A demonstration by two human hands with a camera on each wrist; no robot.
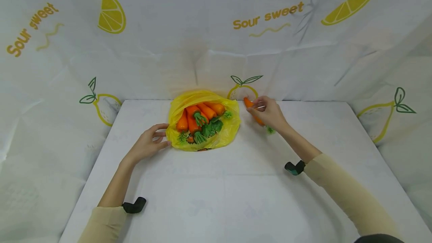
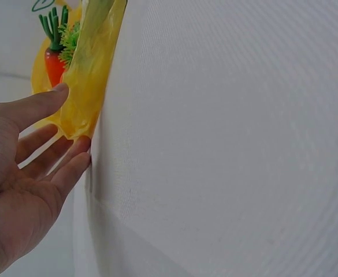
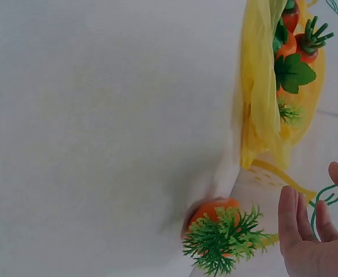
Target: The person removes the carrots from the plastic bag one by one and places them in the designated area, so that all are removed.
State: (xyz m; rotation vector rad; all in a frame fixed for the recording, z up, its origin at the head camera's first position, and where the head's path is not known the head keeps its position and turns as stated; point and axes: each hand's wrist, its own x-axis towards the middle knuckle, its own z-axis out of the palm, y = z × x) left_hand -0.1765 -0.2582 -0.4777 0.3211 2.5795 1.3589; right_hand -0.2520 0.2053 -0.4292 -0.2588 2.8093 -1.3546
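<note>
A yellow plastic bag lies at the back middle of the white table, its mouth facing me. Several orange carrots with green tops fill it. My left hand touches the bag's left edge; in the left wrist view the thumb lies near the rim and the other fingers reach beneath. One loose carrot lies to the right of the bag, its leafy top toward me. Over that carrot hovers my right hand, thumb and fingers apart with nothing between them in the right wrist view.
A white sheet printed with lemons and lettering rises behind the table's back edge and along both sides. The white tabletop stretches in front of the bag. A black wrist mount sticks out from each forearm.
</note>
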